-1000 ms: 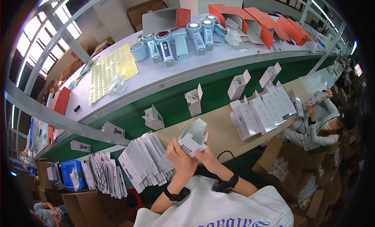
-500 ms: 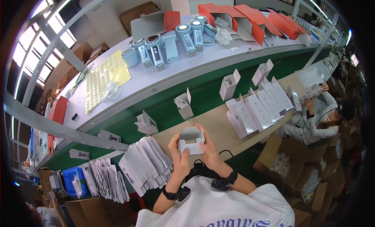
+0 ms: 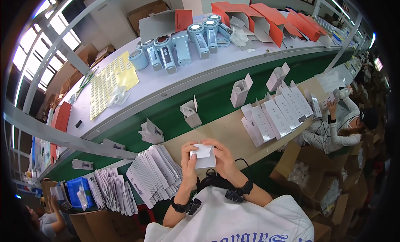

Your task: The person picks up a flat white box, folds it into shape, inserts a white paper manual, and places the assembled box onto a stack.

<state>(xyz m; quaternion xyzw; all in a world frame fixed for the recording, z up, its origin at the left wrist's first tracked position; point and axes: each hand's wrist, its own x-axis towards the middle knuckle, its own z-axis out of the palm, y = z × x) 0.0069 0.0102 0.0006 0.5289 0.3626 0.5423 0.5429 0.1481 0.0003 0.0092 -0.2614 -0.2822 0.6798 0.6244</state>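
Note:
A small white carton is held between my two hands in front of my chest, its end facing up with flaps folded over the opening. My left hand grips its left side, the thumb on the front near the top flap. On the other side my right hand is wrapped round the carton, fingers curled over its far edge. Close to my left forearm lies a fanned stack of flat white cartons. Just beyond my hands, an open white carton stands on a green strip.
Upright cartons stand in a row on the wooden board to the right. Light-blue handheld devices and red boxes occupy the white shelf. A co-worker sits at right; a blue bin is at left.
The carton in my hands had its top open; flaps now cover it, and my fingers have shifted over its far edge. Open cartons on the green strip have moved left.

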